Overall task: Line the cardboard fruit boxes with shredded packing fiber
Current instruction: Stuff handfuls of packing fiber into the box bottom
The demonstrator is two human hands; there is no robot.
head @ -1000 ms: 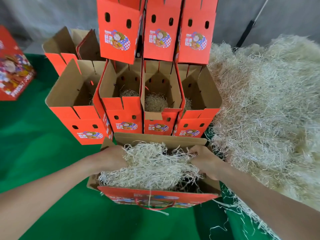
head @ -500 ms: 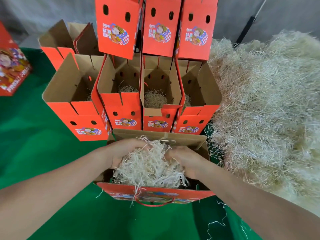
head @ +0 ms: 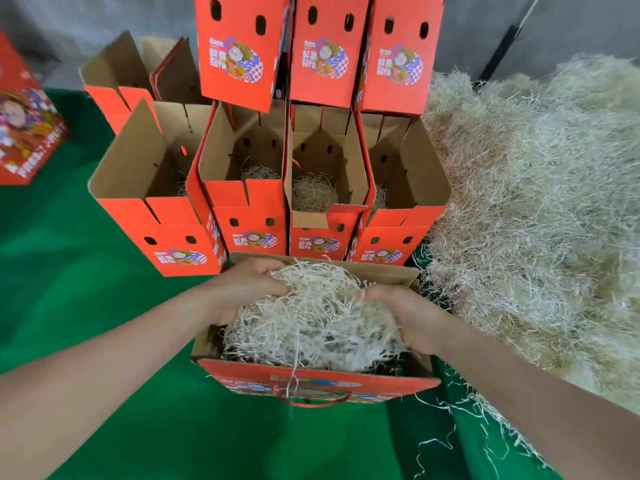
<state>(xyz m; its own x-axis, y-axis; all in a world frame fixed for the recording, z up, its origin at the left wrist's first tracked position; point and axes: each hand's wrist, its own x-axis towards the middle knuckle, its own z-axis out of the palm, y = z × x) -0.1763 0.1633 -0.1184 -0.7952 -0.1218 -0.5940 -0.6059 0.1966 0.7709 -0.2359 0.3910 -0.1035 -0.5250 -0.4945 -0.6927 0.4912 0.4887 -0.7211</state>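
Green cloth covers the counter (head: 69, 289); my left hand (head: 249, 289) and right hand (head: 412, 317) clutch a wad of shredded fiber (head: 311, 320) mounded in the nearest box (head: 346, 379). Next, I reckon, it needs pressing down flat.

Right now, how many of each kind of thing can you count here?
Open boxes on the green cloth: 6
Boxes stacked on top: 3
Red box off to the left: 1
Hands gripping fiber: 2, left hand and right hand
Big fiber heap: 1
Total: 13
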